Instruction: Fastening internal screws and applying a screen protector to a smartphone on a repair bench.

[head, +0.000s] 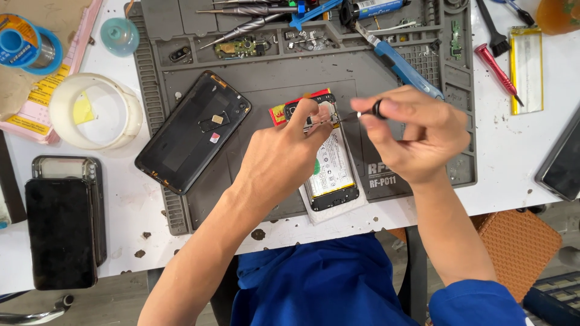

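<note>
Two hands over one opened phone point(329, 163), back off, battery showing, lying on a white cloth at the front edge of the grey mat point(272, 78).

Left hand point(281, 160): fingers curled, fingertips pressing down on the phone's top end. Right hand point(417, 136): thumb and fingers pinched on one small screwdriver point(356, 115), black cap at the fingers, tip angled left onto the phone's top end just beside the left fingertips.

One red strip point(279, 113) pokes out beside the phone's top left corner.

Counts around it:
- 1 black back cover point(192, 130), inside up, left on the mat, apart from the phone.
- 2 phones point(63, 223) stacked on the white surface point(519, 163), far left, one black screen on top.
- 1 white tape roll point(93, 111) and 1 blue solder reel point(27, 43), left of the mat.
- 1 pale blue cap point(119, 36) near the mat's top left corner.
- 1 blue knife point(399, 63) lying diagonally on the mat, just above the right hand.
- 1 red screwdriver point(498, 72), 1 loose battery point(527, 69), 1 black brush point(495, 33), right of the mat.
- 1 dark screen point(562, 160) at the right edge, partly cut off.
- Tray slots at the top of the mat: several metal tools, 1 small green board point(238, 47); small parts too tiny to count.
</note>
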